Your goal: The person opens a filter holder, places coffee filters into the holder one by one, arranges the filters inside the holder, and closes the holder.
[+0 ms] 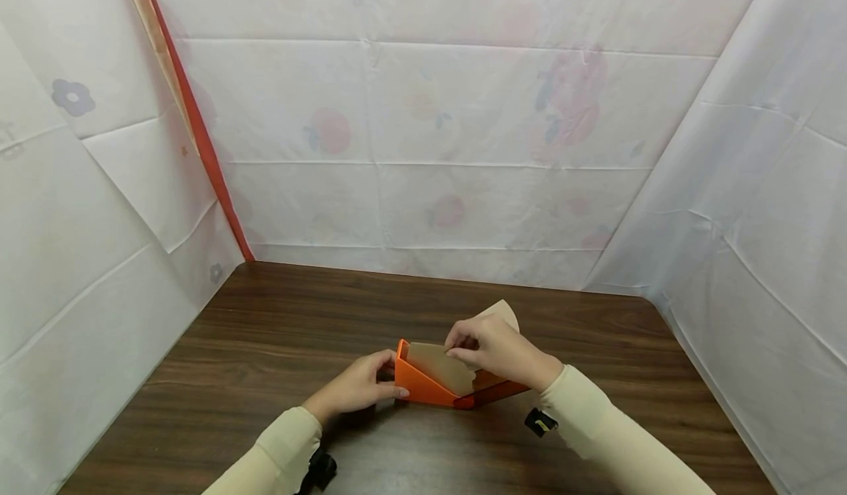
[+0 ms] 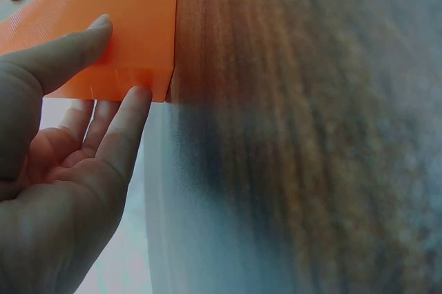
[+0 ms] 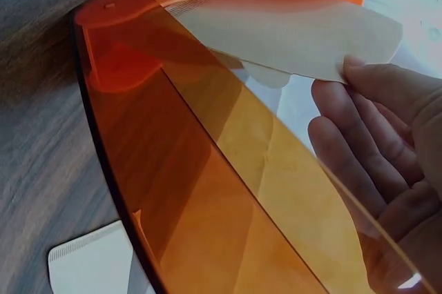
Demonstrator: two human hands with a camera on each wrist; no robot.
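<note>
An orange box with a slanted top stands on the table. My left hand steadies its left end, the thumb on the front side and a fingertip on the end wall, as the left wrist view shows. Its amber see-through lid is swung open to the right. Between thumb and forefinger, my right hand pinches the upper edge of a beige paper coffee filter. That filter sits partly inside the box. I cannot tell whether more filters lie behind it.
Another pale filter with a crimped edge lies on the table behind my right hand. The dark wood-grain table is bordered by white printed sheets at the back and both sides. An orange strip hangs at the back left corner.
</note>
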